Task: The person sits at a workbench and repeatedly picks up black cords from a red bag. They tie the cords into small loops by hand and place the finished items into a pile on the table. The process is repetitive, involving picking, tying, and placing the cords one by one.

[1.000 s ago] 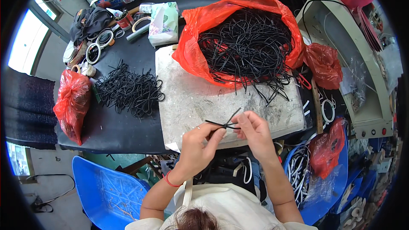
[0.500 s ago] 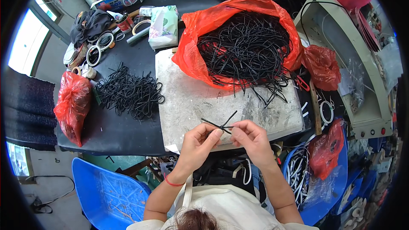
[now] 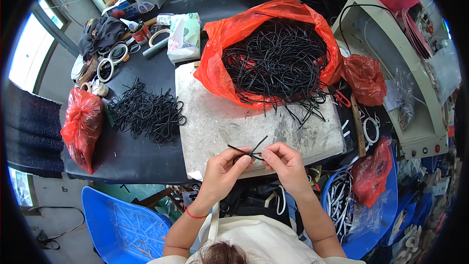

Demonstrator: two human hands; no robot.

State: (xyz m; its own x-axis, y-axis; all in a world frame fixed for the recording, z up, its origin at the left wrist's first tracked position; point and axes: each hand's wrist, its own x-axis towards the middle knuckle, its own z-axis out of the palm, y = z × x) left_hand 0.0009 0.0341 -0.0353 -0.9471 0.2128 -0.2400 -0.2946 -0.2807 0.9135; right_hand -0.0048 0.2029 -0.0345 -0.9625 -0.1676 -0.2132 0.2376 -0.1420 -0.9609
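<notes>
Above the near edge of a flat, stained, pale board (image 3: 215, 122), the left hand (image 3: 223, 172) and right hand (image 3: 289, 170) pinch crossed, thin black cord (image 3: 251, 154), apparently mid-knot; tightening would call for firm grips.

We wear a cream top (image 3: 266, 234), near | pale strap (image 3: 214, 221) at its left | thin red band (image 3: 196, 215) around our left wrist (image 3: 202, 204) | our forearms (image 3: 314, 217) bare
</notes>
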